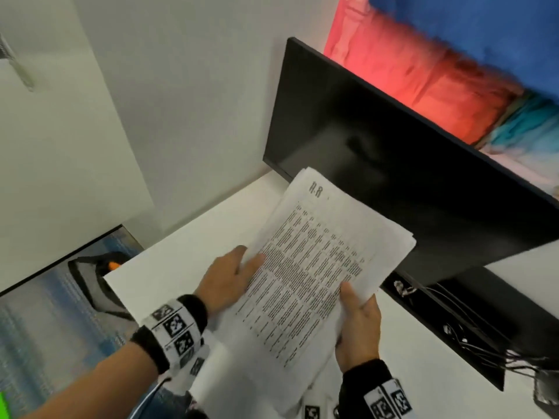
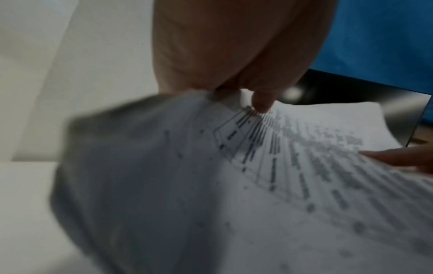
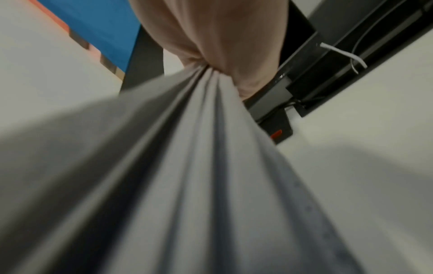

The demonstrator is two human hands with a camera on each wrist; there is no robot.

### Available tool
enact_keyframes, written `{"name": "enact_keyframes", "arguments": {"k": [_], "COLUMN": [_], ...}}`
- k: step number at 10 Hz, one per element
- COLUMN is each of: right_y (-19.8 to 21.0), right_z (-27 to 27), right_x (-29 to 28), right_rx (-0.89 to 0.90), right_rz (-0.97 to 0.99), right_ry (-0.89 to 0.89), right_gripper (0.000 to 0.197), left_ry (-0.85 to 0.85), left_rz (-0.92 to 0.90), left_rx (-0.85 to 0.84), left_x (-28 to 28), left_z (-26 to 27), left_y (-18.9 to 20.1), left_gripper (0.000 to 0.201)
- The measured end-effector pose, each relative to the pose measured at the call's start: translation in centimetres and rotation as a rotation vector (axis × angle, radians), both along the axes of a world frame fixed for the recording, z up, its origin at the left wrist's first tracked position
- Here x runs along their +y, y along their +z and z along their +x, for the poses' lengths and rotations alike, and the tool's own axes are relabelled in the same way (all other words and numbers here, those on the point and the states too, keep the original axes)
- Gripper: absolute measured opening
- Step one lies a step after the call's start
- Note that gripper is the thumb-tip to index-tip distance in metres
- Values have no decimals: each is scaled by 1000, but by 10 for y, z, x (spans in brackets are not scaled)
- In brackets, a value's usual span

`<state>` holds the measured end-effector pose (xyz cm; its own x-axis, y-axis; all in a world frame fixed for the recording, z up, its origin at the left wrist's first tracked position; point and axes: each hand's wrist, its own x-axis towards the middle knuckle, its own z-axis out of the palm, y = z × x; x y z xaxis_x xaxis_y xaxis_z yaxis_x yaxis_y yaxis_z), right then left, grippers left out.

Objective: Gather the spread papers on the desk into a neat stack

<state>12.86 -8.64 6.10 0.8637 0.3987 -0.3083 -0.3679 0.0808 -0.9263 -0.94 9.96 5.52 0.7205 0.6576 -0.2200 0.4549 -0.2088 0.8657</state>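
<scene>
A stack of printed papers is held above the white desk, tilted, its sheets slightly fanned at the far edge. My left hand grips the stack's left edge, thumb on the top page. My right hand pinches the near right edge, thumb on top. In the left wrist view my thumb presses on the printed papers. The right wrist view has the sheets' edges bunched in my right hand. The fingers under the stack are hidden.
A dark monitor stands close behind the papers. A black cable tray with wires runs along the desk's right rear. The desk's left edge drops to the floor, where a grey chair base sits. White walls lie to the left.
</scene>
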Motion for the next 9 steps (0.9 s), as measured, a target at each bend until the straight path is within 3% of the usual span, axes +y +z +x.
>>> {"name": "enact_keyframes", "arguments": {"k": [1,3,4,6,8,9], "right_y": [-22,-53,-64,-65,-51,-23], "right_z": [-12,-16,-16,-22,-22,-12], "right_x": [22,36,6,-62,-102,-109], "right_rx": [40,25,-24,-164,-258,-331], "right_rz": [-94,-431,-581,-775,-827,-809], "right_ry": [53,302,333,232,149,76], "right_gripper": [55,34,28,24,44,41], "left_ry": [24,89,117,47,-30,-32], "left_rz": [38,218,315,548,749,889], "left_rx": [64,335,516,555,642,606], "left_x": [22,119,146,145,141,132], "left_z": [-18,-38,-43,-30,-19,-12], "left_y": [-19,-62,-77,-92,-88,-85], "left_gripper": [27,29,35,31,27,27]}}
